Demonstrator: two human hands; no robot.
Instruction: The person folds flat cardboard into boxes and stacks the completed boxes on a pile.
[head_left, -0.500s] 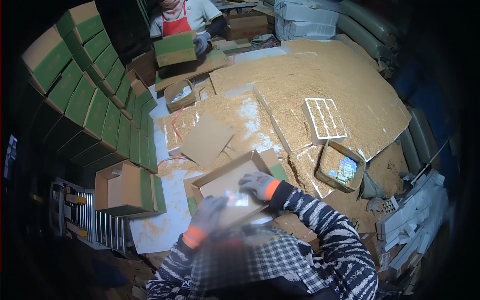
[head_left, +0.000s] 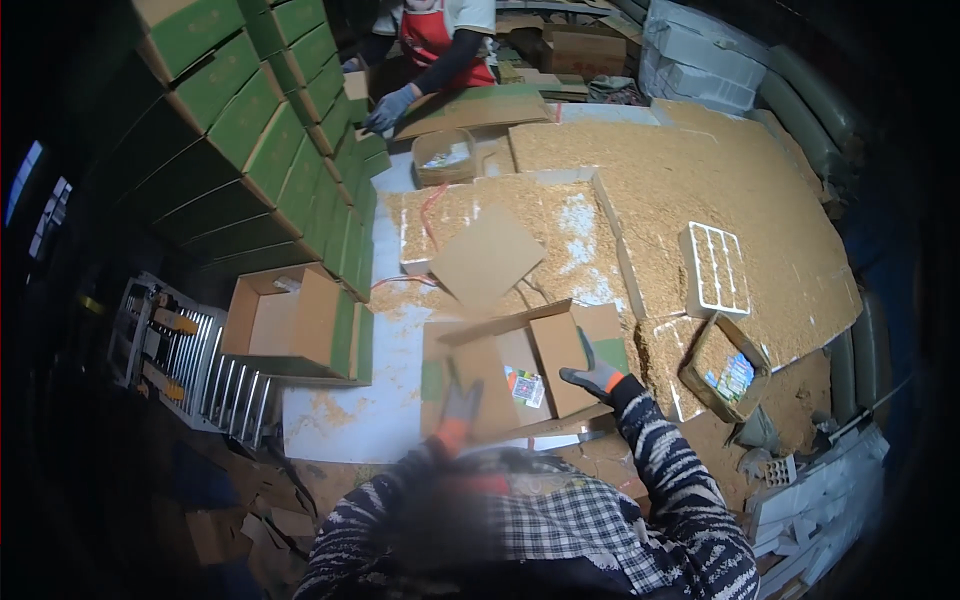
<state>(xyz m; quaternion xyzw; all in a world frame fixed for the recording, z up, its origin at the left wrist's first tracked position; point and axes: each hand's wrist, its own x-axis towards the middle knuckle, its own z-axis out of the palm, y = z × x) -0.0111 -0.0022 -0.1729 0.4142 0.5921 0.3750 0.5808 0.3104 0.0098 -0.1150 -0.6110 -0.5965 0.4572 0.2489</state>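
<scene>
**A:** Low centre of the head view, both gloved hands are on one open cardboard box (head_left: 520,375). Left hand (head_left: 460,405) sits at about 8 o'clock on the box, palm flat against the front left panel. Right hand (head_left: 597,377) is at 3 o'clock, fingers wrapped over the edge of the right flap.

**B:** Grip state?

**A:** Right is closed on the flap edge. Left is pressed flat, fingers extended, not pinching anything that I can see. Flaps stand open; a small colourful printed sheet (head_left: 524,386) lies inside on the box floor.

**B:** Surroundings?

**A:** Loose square cardboard sheet (head_left: 486,258) at 12 o'clock from the box, tilted, lying on a table (head_left: 700,180) covered in sawdust-like filler. White gridded tray (head_left: 714,268) at 2 o'clock, well apart. Small open box (head_left: 724,367) with a printed card inside at 3 o'clock, near the right hand. Second open box with green sides (head_left: 292,325) at 9 o'clock, on its own. Stack of green-and-brown cartons (head_left: 250,130) runs from 10 to 11 o'clock.

**B:** Anyone else?

**A:** Another person in a red apron (head_left: 435,40) at 12 o'clock, far end. Their gloved hand (head_left: 388,108) rests on a flat cardboard piece (head_left: 470,110).
</scene>
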